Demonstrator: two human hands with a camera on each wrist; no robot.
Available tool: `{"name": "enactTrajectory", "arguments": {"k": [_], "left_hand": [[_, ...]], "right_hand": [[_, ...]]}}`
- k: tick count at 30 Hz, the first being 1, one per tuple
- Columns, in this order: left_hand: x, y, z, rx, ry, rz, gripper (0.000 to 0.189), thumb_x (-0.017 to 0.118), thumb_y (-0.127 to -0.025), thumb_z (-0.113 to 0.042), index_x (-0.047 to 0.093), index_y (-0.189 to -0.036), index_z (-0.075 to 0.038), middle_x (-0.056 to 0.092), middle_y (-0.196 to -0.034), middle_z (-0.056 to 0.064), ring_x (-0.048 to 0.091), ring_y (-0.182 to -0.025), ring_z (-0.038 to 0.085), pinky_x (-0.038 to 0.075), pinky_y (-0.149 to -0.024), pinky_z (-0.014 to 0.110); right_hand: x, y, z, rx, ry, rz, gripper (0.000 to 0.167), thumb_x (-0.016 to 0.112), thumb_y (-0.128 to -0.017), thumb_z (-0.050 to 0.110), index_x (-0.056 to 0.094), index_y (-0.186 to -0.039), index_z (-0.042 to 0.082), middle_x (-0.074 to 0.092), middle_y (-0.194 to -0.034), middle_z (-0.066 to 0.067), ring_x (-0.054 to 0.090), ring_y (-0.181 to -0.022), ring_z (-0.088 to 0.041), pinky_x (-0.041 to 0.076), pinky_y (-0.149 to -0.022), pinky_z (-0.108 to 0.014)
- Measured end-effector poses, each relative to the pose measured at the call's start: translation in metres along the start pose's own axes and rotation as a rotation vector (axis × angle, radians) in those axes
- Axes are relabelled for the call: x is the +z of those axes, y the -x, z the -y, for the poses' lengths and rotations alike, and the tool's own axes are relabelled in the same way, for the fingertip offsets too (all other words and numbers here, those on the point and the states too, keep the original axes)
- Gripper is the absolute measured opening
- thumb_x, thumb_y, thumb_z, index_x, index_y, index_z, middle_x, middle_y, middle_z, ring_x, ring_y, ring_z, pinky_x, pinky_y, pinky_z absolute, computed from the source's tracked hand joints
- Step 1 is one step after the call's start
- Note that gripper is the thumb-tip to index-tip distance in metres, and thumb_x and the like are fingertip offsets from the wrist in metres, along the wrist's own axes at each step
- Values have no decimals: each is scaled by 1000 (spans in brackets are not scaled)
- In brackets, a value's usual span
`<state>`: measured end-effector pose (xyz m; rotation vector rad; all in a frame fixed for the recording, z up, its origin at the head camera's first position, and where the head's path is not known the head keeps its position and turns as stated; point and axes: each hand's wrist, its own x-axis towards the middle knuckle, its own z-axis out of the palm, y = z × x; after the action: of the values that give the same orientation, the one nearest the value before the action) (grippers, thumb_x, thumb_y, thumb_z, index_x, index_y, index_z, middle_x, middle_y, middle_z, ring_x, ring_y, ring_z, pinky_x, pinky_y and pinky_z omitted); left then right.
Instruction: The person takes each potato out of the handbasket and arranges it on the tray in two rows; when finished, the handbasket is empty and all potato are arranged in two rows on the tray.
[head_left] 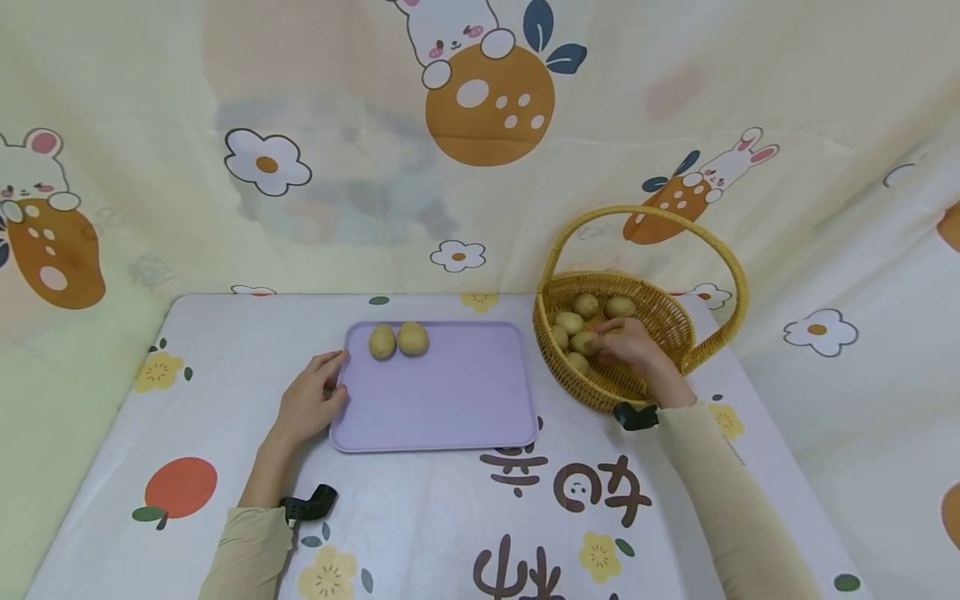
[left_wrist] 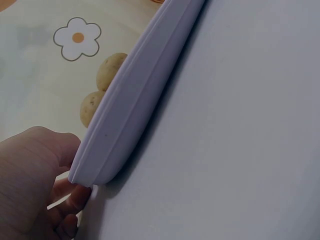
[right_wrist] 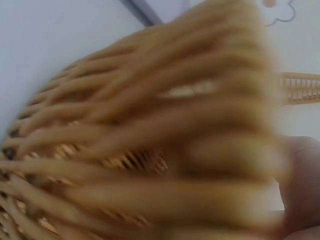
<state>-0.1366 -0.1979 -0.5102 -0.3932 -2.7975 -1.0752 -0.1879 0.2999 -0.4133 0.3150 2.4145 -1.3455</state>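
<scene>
My left hand (head_left: 309, 402) holds the left edge of a lilac tray (head_left: 450, 392); in the left wrist view its thumb lies at the rim, with the fingers curled beside the tray's corner. Two potatoes (head_left: 382, 342) sit side by side in the tray's far left part. Over on the right, my right hand (head_left: 632, 346) reaches into a wicker basket (head_left: 555, 358) and grips a potato (head_left: 583, 342) at its fingertips. Several other potatoes (head_left: 568, 322) lie around it. In the right wrist view the woven wall (right_wrist: 150, 115) hides most of that hand.
The basket's tall arched handle (head_left: 738, 275) rises over the right forearm. A printed cloth (head_left: 420, 517) covers the table, and a patterned curtain (head_left: 337, 100) hangs behind its far edge. A black wrist camera (head_left: 321, 502) sits on the left wrist.
</scene>
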Motion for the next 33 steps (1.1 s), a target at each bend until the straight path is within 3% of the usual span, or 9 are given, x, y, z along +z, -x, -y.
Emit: {"name": "enactTrajectory", "arguments": {"k": [5,10,15,18,21,25,33], "left_hand": [[0,-1,2,7,-9,0,56,60,-86,-7,51,-140,2,54,-135,19,57,-87,25,43,-69,37],[0,-1,4,13,-6,-4,56,59,-86,-6,51,-140,3,53,-135,20,57,-87,25,43,-69,38],[1,-1,4,13,-11,6,56,60,-86,-6,51,-140,4,53,-135,21,58,-86,25,43,-69,37],[1,-3,3,17,-10,9,56,60,-86,-5,50,-140,4,53,-136,21,58,-86,25,44,-69,38],[-1,-4,3,27,-5,4,55,60,-86,-5,51,-140,4,52,-136,21,58,-86,26,44,-68,38],[-1,-4,4,33,-4,1,55,61,-86,-5,51,-139,4,53,-135,22,59,-85,25,44,-68,37],[1,-3,4,20,-6,-10,56,61,-85,-5,52,-140,3,54,-136,21,60,-86,25,45,-68,37]], "right_hand": [[-5,6,8,-59,-54,-3,51,62,-94,16,50,-137,-8,55,-116,-14,62,-84,-14,54,-84,-36],[-4,12,24,-98,-157,15,50,61,-95,12,49,-139,-7,54,-115,-10,62,-85,-13,55,-81,-31],[1,17,45,-123,-249,35,48,65,-93,10,50,-135,-6,64,-98,-2,65,-80,-13,55,-77,-29],[9,19,60,-147,-251,43,47,67,-92,13,51,-132,-6,66,-93,0,66,-83,-13,55,-82,-32],[23,17,74,-171,-212,26,45,69,-91,15,55,-128,-5,66,-94,2,65,-85,-12,53,-85,-31],[50,11,86,-172,-166,4,43,73,-86,15,61,-123,-3,66,-89,4,61,-80,-13,50,-76,-27],[115,-11,101,-152,-190,38,36,77,-81,10,66,-112,-3,66,-71,0,58,-65,-13,48,-63,-25]]}}
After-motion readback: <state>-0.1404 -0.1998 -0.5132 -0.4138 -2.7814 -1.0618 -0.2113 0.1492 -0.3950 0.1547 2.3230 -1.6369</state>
